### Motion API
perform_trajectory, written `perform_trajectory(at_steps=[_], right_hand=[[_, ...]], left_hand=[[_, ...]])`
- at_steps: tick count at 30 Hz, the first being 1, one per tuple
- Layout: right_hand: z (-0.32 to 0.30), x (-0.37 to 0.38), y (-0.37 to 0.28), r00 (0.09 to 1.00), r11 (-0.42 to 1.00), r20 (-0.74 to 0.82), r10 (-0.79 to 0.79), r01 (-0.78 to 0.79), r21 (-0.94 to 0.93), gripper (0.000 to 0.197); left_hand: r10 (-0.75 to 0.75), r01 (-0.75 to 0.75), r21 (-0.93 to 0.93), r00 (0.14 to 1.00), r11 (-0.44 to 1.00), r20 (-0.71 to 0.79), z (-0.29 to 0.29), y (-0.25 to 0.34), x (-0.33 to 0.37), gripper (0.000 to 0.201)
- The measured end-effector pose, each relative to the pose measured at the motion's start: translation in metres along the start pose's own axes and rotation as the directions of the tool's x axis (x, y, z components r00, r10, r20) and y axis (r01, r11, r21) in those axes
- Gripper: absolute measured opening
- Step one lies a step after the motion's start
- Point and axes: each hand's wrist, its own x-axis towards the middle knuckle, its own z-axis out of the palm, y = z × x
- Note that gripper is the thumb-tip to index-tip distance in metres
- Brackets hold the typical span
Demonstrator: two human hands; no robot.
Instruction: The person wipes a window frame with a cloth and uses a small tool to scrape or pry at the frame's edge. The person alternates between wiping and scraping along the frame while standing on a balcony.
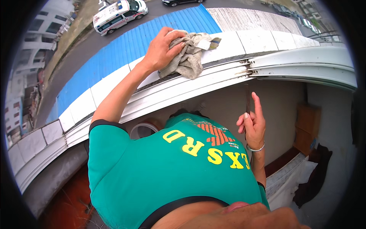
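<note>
My left hand (pixel 163 49) is closed on a crumpled grey-beige rag (pixel 188 61). The rag lies over the outer ledge, beside the white window track (pixel 190 83), and a white label and a striped edge show at its far right end. Lower and to the right, my right hand (pixel 252 126) is raised on the inner side of the track, with a bracelet at the wrist. Its thumb and curled fingers grip a thin dark strip (pixel 248 100) that stands upright, while the index finger points up along it. What the strip is I cannot make out.
White sliding sashes (pixel 305 63) are stacked at the right of the track. Beyond the white-tiled ledge (pixel 257 41), a blue corrugated roof (pixel 152 36) lies far below, with a white van (pixel 120 16) on the road. Below the sill stand a bucket (pixel 144 130) and a wooden box (pixel 307 124).
</note>
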Motion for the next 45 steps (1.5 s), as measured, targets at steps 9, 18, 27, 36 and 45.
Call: perform_trajectory(at_steps=[9, 18, 27, 36, 45], right_hand=[[0.034, 0.034, -0.025, 0.964, 0.724, 0.117, 0.238, -0.256, 0.641, 0.055], [0.050, 0.036, -0.004, 0.986, 0.634, -0.051, 0.156, -0.060, 0.771, 0.051], [0.040, 0.022, 0.005, 0.952, 0.705, -0.244, 0.185, 0.044, 0.708, 0.049], [0.048, 0.023, 0.026, 0.946, 0.634, -0.239, 0.219, 0.048, 0.772, 0.050], [0.052, 0.021, 0.037, 0.940, 0.616, -0.253, 0.227, 0.062, 0.785, 0.049]], left_hand=[[0.287, -0.301, 0.094, 0.947, 0.949, 0.142, -0.027, 0.010, 0.007, 0.020], [0.341, 0.439, -0.394, 0.197, 0.807, 0.919, -0.043, 0.059, 0.065, 0.029], [0.588, -0.553, -0.228, 0.662, 0.802, 0.464, 0.096, 0.089, 0.098, 0.025], [0.637, -0.769, 0.066, 0.571, 0.636, 0.518, 0.138, 0.098, 0.095, 0.017], [0.671, -0.856, 0.203, 0.502, 0.476, 0.545, 0.142, 0.108, 0.086, 0.014]])
